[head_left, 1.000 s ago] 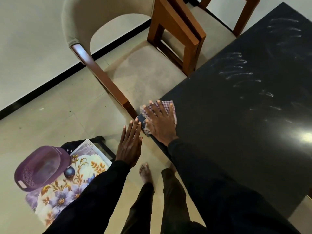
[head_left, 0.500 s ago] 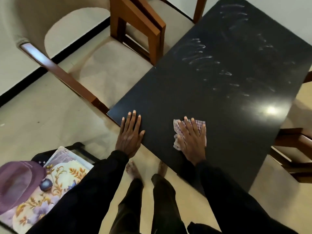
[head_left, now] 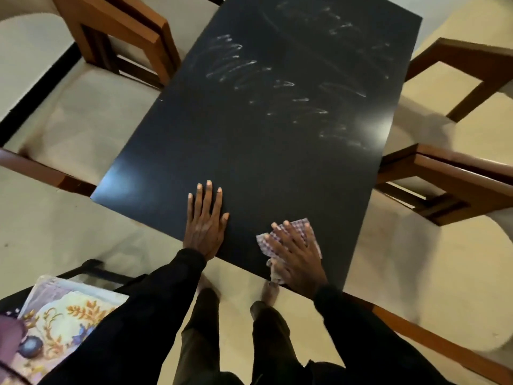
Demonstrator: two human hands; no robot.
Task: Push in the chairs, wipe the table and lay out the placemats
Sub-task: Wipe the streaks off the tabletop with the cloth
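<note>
Table: the black rectangular table top (head_left: 249, 148) runs away from the person, its near short edge just in front of their legs
Left hand: the left hand (head_left: 205, 226) lies flat on the table beside the near edge, palm down, fingers straight and close together, holding nothing
Right hand: the right hand (head_left: 297, 254) presses down with fingers straight and spread on top of the cloth, not curled round it
Cloth: the purple-and-white checked cloth (head_left: 297, 227) sits under the right hand at the near edge of the table, with a crumpled bit hanging over that edge
Surface: whitish streaks (head_left: 236, 65) mark the far half of the table
Chairs: wooden-framed chairs with cream padded seats (head_left: 83, 120) stand along both long sides, seats close against the table edges
Placemats: the flower-printed placemats (head_left: 63, 315) lie stacked on a dark low stand (head_left: 94, 269) at lower left, well apart from the table top
Beside them: a blurred purple object (head_left: 8, 337) rests on the stack's left edge
</note>
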